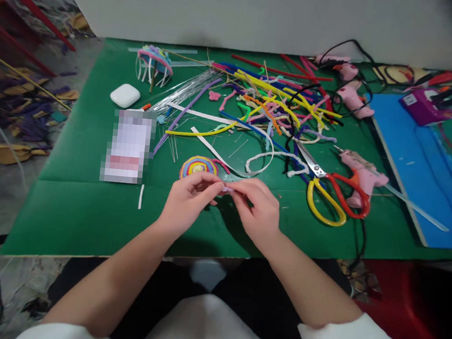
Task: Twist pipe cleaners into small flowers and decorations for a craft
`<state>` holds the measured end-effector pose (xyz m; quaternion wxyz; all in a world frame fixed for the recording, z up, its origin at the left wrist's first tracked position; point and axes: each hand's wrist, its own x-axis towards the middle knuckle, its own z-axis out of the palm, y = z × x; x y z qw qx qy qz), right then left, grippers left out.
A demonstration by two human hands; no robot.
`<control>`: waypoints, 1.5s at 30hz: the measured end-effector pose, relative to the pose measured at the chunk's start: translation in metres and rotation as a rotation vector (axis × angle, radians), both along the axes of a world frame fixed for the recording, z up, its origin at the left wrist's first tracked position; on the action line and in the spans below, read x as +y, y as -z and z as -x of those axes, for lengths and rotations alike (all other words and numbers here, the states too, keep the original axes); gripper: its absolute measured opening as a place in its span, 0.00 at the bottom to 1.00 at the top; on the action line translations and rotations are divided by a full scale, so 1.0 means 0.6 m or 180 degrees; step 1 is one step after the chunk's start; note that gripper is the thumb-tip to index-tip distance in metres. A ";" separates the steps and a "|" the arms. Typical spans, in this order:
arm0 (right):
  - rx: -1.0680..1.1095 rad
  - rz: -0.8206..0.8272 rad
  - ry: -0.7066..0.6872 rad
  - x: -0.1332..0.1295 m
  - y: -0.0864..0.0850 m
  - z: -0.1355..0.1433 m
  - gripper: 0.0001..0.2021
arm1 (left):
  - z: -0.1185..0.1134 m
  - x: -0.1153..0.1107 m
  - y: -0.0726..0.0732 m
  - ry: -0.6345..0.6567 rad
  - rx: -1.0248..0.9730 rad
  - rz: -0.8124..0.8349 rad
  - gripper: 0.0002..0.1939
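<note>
Near the front of the green table, my left hand (pixel 191 201) and my right hand (pixel 258 209) meet with their fingertips pinched on a small pale-purple fuzzy piece (pixel 227 188), seemingly a bit of pipe cleaner. Fingers cover most of it. Just behind my left hand lies a round coiled disc (pixel 199 166) in rainbow rings, its lower edge hidden by that hand. A dark pink pipe cleaner (pixel 221 166) extends from beside the disc. A white strip (pixel 249 172) curves behind my right hand. To the right rest scissors (pixel 318 169) with one yellow and one red handle.
Several coloured pipe cleaners (pixel 272 97) are heaped at the back. Pink glue guns (pixel 362 173) with black cords lie right, beside a blue board (pixel 416 170) and purple box (pixel 425 105). At left are a blurred phone (pixel 129 145), white case (pixel 125 96) and small umbrella-like ornament (pixel 155 60).
</note>
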<state>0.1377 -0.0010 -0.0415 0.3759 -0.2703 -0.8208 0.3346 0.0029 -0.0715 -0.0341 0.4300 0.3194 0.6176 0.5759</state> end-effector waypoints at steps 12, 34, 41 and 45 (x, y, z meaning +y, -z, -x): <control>0.0026 0.1351 0.0188 -0.001 -0.002 0.002 0.06 | -0.001 0.002 0.001 -0.0295 0.0225 -0.0086 0.10; 0.0015 0.1424 0.0015 -0.002 -0.008 0.003 0.05 | -0.002 -0.002 0.002 -0.0143 0.0079 0.0110 0.11; 0.0142 0.1538 0.0142 0.000 -0.008 0.002 0.06 | -0.003 -0.003 0.000 0.0046 0.0228 0.0083 0.12; 0.0123 0.1482 0.0163 -0.001 -0.009 0.003 0.05 | -0.004 -0.002 -0.002 0.0106 0.0323 -0.0024 0.17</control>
